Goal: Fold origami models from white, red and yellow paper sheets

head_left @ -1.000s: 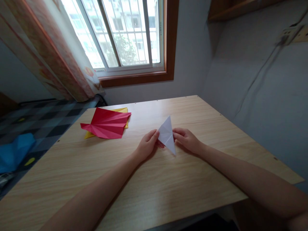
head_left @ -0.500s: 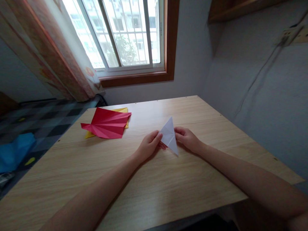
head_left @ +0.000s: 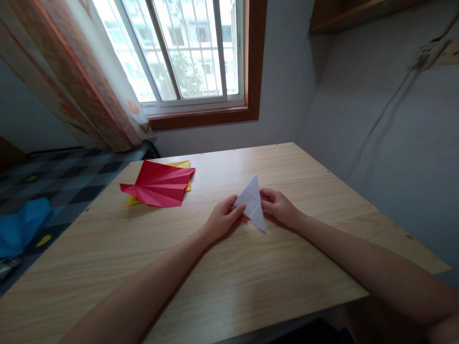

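Both hands are meeting at the middle of the wooden surface, and between them a folded white paper is standing up on edge, a narrow triangle with one tip pointing up toward the window and the lower tip touching down on the wood. The left hand is pinching the paper's left corner, thumb and fingers closed on it, knuckles resting low on the surface. The right hand is gripping the opposite edge, fingers curled in behind the sheet, thumb pressing against its near face. Both forearms are lying along the wood. Off to the left, well apart from the hands, a creased red paper is lying fanned out on top of a yellow sheet, only the yellow corners peeking out. Beyond the surface's left edge, a blue cloth is sitting on the checked floor, and a patterned curtain is hanging beside the window.
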{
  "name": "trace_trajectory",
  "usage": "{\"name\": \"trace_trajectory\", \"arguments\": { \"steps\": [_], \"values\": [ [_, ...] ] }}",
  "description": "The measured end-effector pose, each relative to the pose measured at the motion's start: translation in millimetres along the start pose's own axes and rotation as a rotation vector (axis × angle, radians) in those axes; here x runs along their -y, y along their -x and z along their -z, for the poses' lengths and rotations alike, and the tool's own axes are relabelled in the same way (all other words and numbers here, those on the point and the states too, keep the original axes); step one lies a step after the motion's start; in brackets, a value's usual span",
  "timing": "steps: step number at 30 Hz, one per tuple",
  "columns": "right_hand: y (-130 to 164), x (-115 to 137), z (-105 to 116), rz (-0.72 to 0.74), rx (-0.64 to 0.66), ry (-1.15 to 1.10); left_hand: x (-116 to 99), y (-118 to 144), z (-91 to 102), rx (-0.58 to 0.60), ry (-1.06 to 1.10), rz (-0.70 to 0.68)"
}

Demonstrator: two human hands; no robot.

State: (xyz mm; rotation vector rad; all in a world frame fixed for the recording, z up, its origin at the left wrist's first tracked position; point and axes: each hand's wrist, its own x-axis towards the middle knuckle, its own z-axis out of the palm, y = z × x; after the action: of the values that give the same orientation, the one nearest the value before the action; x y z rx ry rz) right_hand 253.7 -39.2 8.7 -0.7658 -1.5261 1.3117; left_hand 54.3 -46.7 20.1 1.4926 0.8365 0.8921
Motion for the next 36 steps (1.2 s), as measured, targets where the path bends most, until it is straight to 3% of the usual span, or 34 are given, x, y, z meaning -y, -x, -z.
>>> {"name": "trace_trajectory", "arguments": {
  "steps": [9, 27, 36],
  "values": [
    [0.7, 2.8, -2.5, 0.021, 0.044, -0.032, -3.0, 1.4, -0.2, 0.027, -0.041, 0.008],
    [-0.7, 5.2, -0.4, 0.07, -0.053, 0.08, 5.1, -3.9, 2.3, -0.036, 0.218, 0.018],
    [0.0, 0.9, 1.1, 0.065, -0.08, 0.106, 4.6, -4.4, 2.0, -0.031, 0.235, 0.002]
  ]
}}
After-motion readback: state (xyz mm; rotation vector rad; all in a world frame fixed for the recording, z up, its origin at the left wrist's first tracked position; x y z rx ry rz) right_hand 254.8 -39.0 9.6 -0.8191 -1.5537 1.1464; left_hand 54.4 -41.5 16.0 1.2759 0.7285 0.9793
